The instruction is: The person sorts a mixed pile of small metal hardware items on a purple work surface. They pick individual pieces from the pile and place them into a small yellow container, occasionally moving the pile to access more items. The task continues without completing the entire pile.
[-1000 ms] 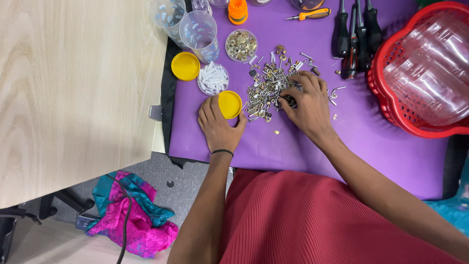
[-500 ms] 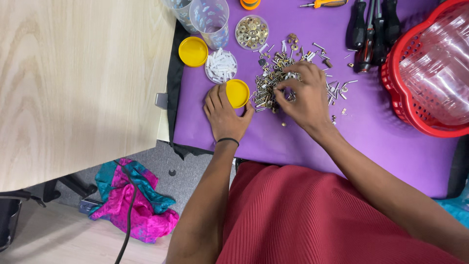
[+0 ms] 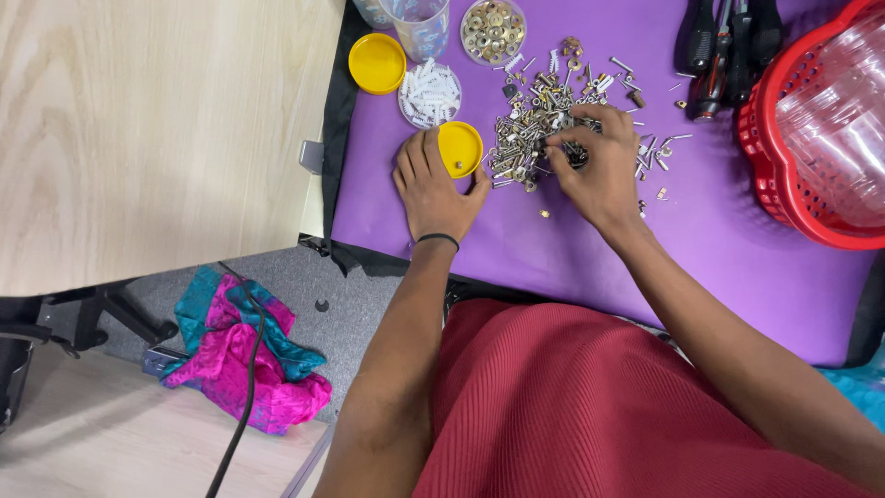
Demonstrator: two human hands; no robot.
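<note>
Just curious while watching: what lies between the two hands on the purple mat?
In the head view, the near edge of the pile of small metal screws lies between left hand and right hand.

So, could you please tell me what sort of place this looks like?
Probably a small-parts sorting bench: a purple mat carries a pile of screws, sorted tubs of hardware and screwdrivers.

On the purple mat (image 3: 572,249) at frame centre, a yellow lid (image 3: 460,148) is steadied by the left hand (image 3: 435,183), while a pile of screws and nuts (image 3: 544,124) is picked at by the right hand (image 3: 595,166). A red basket (image 3: 765,148) is seen at the upper right, and a pink and teal cloth (image 3: 244,355) lies at the lower left.
</note>
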